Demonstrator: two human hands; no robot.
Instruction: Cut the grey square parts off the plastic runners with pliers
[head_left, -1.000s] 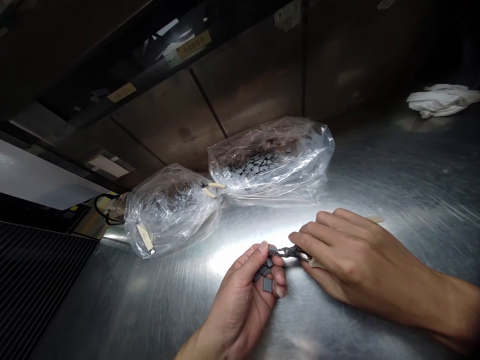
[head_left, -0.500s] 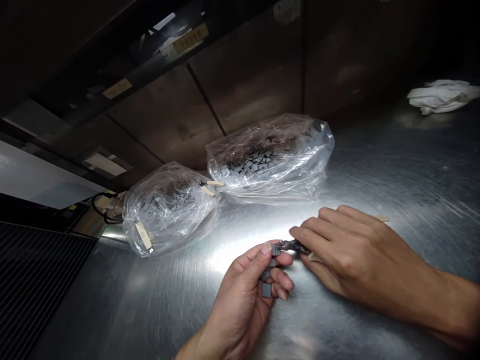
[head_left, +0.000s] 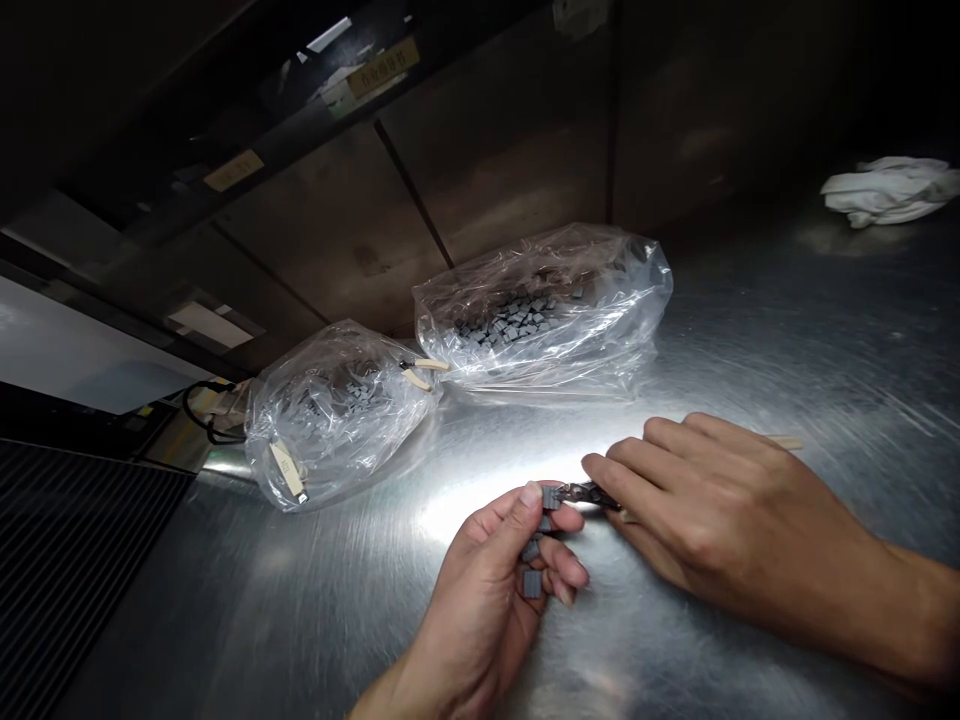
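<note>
My left hand (head_left: 499, 570) pinches a small grey ribbed block (head_left: 550, 497) between thumb and forefinger. Several more such blocks lie along its curled fingers, the lowest grey block (head_left: 532, 584) against the palm side. My right hand (head_left: 697, 510) is wrapped over a pair of pliers, palm down. The dark metal jaws of the pliers (head_left: 581, 493) point left and meet the right edge of the pinched block. A cream handle end sticks out behind the knuckles; the rest of the handles is hidden under the hand.
Two clear plastic bags (head_left: 630, 340) holding grey blocks lie against the back panel. A cream-handled tool (head_left: 426, 372) rests where they meet, and a cream piece (head_left: 287, 470) lies on the left bag. White cloth (head_left: 889, 190) sits far right on the metal table (head_left: 315, 620).
My right hand and the pliers have shifted slightly right, and more of the cream handle shows behind the knuckles. The left hand keeps its pinch on the block, which is turned a little.
</note>
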